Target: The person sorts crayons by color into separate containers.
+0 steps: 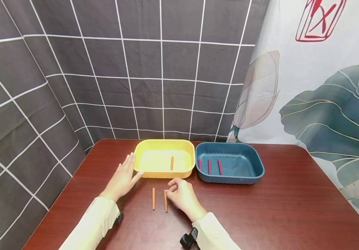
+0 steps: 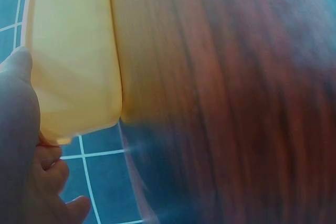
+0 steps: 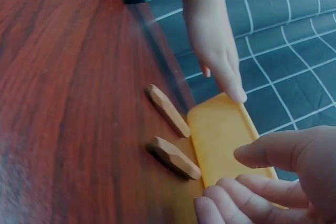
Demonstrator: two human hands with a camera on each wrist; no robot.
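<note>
**Left hand (image 1: pixel 121 178) at the yellow tray (image 1: pixel 164 174), right hand (image 1: pixel 184 198) by the near orange stick (image 1: pixel 166 202)**

In the head view, the left hand rests along the yellow tray's left end, fingers straight and thumb spread toward the front rim. The right hand's fingers are bent, thumb by the upper end of the near orange stick. Just left of that lies the second orange stick (image 1: pixel 153 199), both on the reddish-brown surface (image 1: pixel 292 201) in front of the tray. A third orange stick (image 1: pixel 172 163) lies inside. The blue tray (image 1: pixel 239 180), just beside it, holds three pink sticks (image 1: pixel 209 166).

In the left wrist view, the left thumb lies against the tray's edge.

In the right wrist view, thumb and fingers are apart with nothing pinched between them; both loose sticks lie on the surface. Whether a fingertip touches one, I cannot tell.
</note>
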